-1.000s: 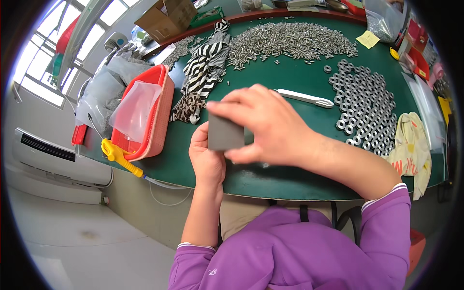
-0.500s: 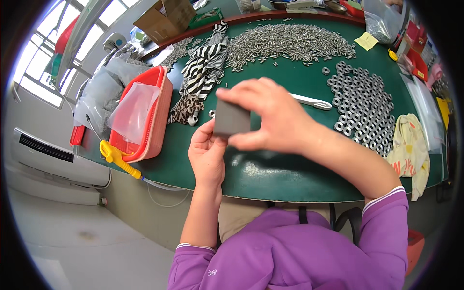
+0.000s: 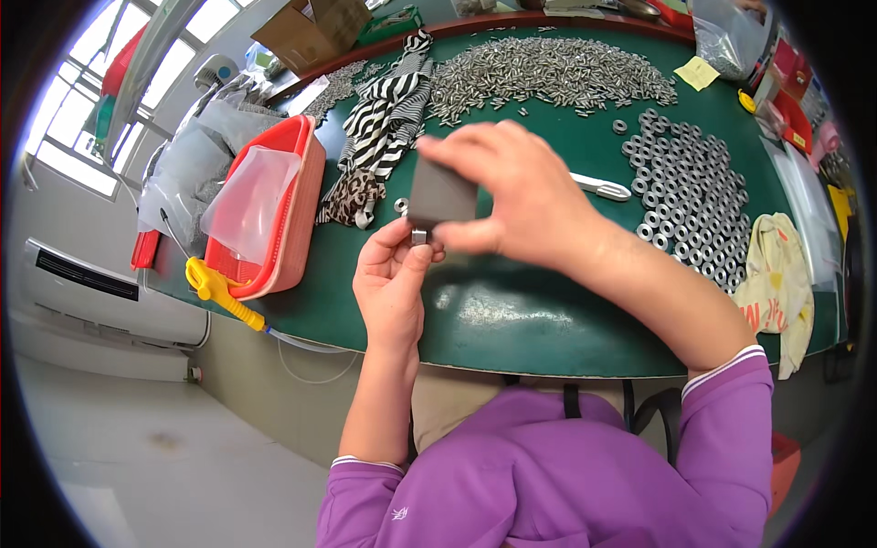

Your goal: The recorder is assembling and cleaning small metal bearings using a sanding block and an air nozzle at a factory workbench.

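My right hand [image 3: 534, 196] grips a dark grey rectangular block [image 3: 443, 194], its thumb below and its fingers over the top. Just beneath that block, my left hand [image 3: 388, 283] pinches a small shiny metal ring [image 3: 419, 237] between thumb and fingertips. The ring sits right at the block's lower edge; whether they touch I cannot tell. A loose metal ring [image 3: 401, 205] lies on the green table beside the block. To the right of my right hand is a white pen-like tool [image 3: 600, 186], partly hidden behind the hand.
Many metal rings [image 3: 685, 196] spread over the table's right side, beside a cream cloth [image 3: 776, 283]. Small metal pins [image 3: 548, 73] are heaped at the back. Left stand a striped cloth [image 3: 388, 114], a red basket [image 3: 309, 205] and a yellow air gun [image 3: 219, 292].
The block in my right hand has risen slightly, and the metal ring in my left fingertips now shows beneath it. The view has shifted a little.
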The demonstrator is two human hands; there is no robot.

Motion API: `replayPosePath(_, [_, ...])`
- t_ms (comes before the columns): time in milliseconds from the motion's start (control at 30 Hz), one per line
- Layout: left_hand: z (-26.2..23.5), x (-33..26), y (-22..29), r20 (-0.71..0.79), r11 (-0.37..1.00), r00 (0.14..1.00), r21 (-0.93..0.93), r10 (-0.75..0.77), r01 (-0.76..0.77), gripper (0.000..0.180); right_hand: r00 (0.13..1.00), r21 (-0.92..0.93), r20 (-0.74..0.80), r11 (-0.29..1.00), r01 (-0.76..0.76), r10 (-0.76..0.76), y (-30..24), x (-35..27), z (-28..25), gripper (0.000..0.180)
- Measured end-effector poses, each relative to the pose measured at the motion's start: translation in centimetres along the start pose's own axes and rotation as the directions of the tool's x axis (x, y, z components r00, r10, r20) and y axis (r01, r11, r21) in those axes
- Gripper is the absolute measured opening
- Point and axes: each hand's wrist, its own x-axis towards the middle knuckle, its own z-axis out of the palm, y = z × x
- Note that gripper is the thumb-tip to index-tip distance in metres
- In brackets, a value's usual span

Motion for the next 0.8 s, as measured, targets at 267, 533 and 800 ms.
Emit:
replayPosePath(267, [0.2,0.1,0.3,-0.121,0.996,0.989,-0.029,-0.085,0.082,0.032,0.99,0.218,0.103,0.973,0.077,-0.101,-2.5,-1.0,0.5,0.062])
replayPosePath(533, [0.0,0.2,0.0,-0.006,1.0,1.0,0.007,0.014,-0.014,0.03,0.996,-0.039,-0.004,0.995,-0.087,0.087,1.7,0.4,-1.2,0.062])
replayPosePath(800, [0.2,0.3,0.3,-0.024,1.0,1.0,-0.006,-0.017,0.016,0.029,0.989,0.032,0.01,0.988,-0.15,0.15,1.9,0.4,-1.0,0.06])
